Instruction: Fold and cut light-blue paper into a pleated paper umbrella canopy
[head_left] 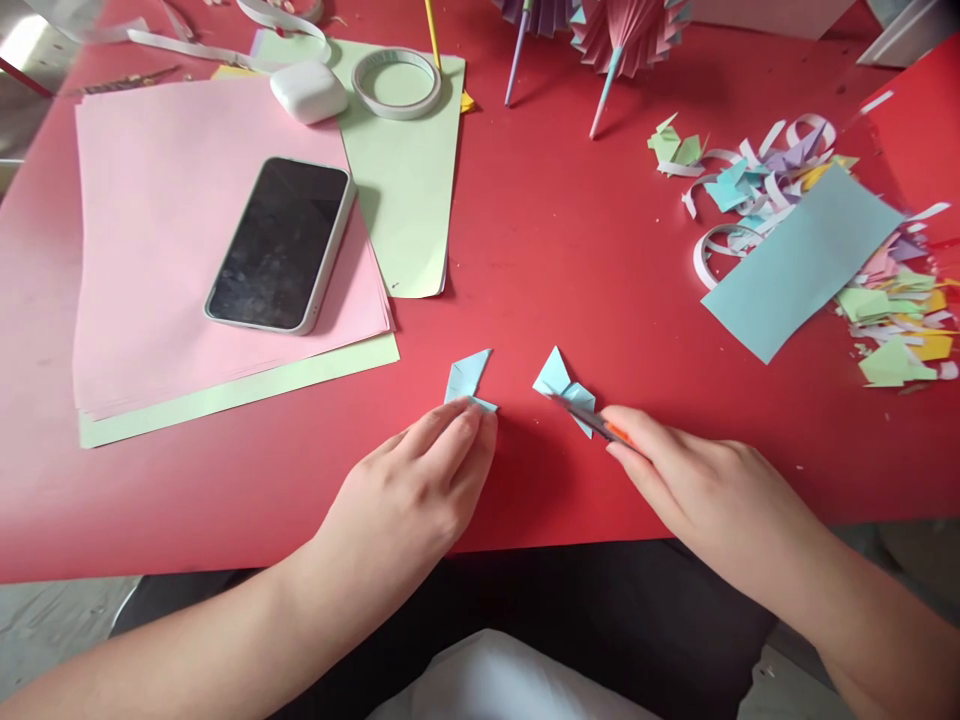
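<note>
As L hand (pixel 424 468) pinches, ppr (pixel 466 377) ahead, touching

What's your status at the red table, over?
Left hand holding folded blue paper. Right hand gripping dark tool, tip over second blue piece. Scraps right, phone left, both away from hands.

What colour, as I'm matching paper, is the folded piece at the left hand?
The folded piece is light blue; the head view shows it.
</note>
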